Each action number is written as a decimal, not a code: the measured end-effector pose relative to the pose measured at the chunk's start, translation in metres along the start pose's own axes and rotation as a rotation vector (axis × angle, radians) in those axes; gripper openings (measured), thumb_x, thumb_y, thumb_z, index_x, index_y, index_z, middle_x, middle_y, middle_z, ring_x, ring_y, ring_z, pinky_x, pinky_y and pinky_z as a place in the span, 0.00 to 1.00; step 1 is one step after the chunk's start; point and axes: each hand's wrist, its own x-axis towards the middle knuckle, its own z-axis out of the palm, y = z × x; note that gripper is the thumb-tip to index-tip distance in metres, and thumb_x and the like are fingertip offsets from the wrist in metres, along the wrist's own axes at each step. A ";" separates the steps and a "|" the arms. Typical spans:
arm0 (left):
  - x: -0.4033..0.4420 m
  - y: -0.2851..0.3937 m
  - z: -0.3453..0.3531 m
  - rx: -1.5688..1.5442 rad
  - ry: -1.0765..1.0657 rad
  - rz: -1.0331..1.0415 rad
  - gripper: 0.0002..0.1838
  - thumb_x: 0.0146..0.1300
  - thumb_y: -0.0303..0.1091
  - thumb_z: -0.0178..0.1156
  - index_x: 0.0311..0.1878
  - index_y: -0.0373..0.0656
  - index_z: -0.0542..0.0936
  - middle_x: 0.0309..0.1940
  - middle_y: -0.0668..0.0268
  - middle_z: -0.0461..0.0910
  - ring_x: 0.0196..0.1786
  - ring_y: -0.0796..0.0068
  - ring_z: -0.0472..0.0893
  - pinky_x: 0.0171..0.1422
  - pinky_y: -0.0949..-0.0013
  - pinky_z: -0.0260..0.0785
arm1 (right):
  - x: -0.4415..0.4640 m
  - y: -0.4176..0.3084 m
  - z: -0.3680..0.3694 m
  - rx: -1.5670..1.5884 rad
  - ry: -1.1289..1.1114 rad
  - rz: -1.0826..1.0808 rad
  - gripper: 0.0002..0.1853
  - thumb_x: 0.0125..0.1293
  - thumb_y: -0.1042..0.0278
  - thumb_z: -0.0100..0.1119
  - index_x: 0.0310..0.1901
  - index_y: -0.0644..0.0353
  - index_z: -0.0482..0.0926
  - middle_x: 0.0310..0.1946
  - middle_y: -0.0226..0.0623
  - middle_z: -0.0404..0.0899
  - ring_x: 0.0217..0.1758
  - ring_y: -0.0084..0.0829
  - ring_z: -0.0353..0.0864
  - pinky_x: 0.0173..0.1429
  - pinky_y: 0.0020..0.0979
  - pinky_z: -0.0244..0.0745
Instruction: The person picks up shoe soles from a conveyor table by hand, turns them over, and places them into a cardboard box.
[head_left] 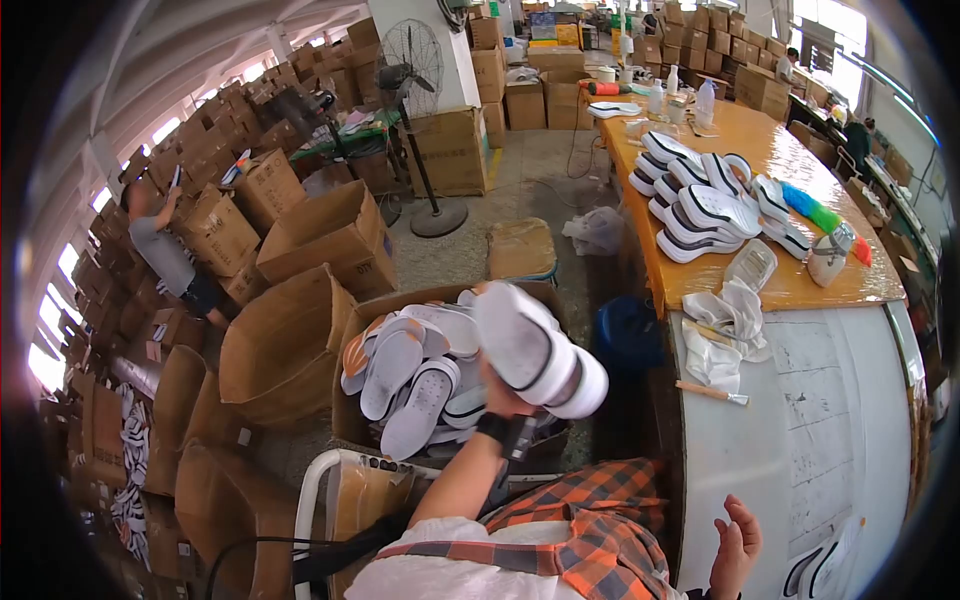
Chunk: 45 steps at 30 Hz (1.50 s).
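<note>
My left hand [507, 393] is closed around several white shoe soles [530, 345] with dark edge lines, held up over a cardboard box. The stacked soles hide most of its fingers. Under them, the box [455, 290] is full of loose white and grey soles [395, 370], a few with orange parts. My right hand [738, 548] hangs beside the edge of the white table surface [760, 450], its fingers apart and slightly curled, holding nothing. Close to it, at the bottom right, lie white soles with black outlines [825, 565].
More soles [700, 200] are piled on the orange-brown table [770, 140], near a spray-topped container [830, 255]. White cloths [725, 330] and a brush [712, 393] lie nearer. Open cartons [280, 345], a standing fan [425, 130] and another person [165, 245] are to the left.
</note>
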 end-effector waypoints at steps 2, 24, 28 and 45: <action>-0.008 0.019 -0.016 -0.011 0.129 0.093 0.40 0.55 0.69 0.45 0.63 0.50 0.63 0.61 0.64 0.66 0.62 0.61 0.65 0.64 0.50 0.57 | 0.000 0.001 -0.003 -0.012 -0.006 0.038 0.15 0.65 0.73 0.47 0.51 0.69 0.73 0.55 0.47 0.71 0.60 0.36 0.68 0.60 0.35 0.66; 0.080 0.046 -0.123 1.414 1.423 0.080 0.66 0.32 0.56 0.73 0.65 0.31 0.41 0.62 0.40 0.51 0.63 0.46 0.59 0.67 0.57 0.55 | -0.021 0.027 -0.002 -0.047 0.083 0.268 0.12 0.64 0.73 0.51 0.47 0.67 0.76 0.46 0.42 0.77 0.49 0.30 0.75 0.53 0.30 0.71; 0.058 0.026 -0.108 1.469 1.519 0.261 0.56 0.34 0.48 0.73 0.62 0.31 0.50 0.60 0.43 0.56 0.62 0.45 0.60 0.64 0.52 0.55 | -0.006 0.018 0.011 -0.045 0.033 0.305 0.12 0.64 0.73 0.51 0.47 0.66 0.76 0.46 0.41 0.78 0.49 0.30 0.75 0.54 0.29 0.70; 0.194 -0.123 -0.091 2.121 -0.148 -0.214 0.36 0.47 0.32 0.63 0.62 0.41 0.60 0.69 0.50 0.42 0.63 0.49 0.63 0.62 0.57 0.62 | -0.008 -0.006 0.028 -0.074 0.183 0.379 0.12 0.65 0.73 0.49 0.45 0.68 0.77 0.42 0.40 0.79 0.45 0.28 0.77 0.51 0.28 0.71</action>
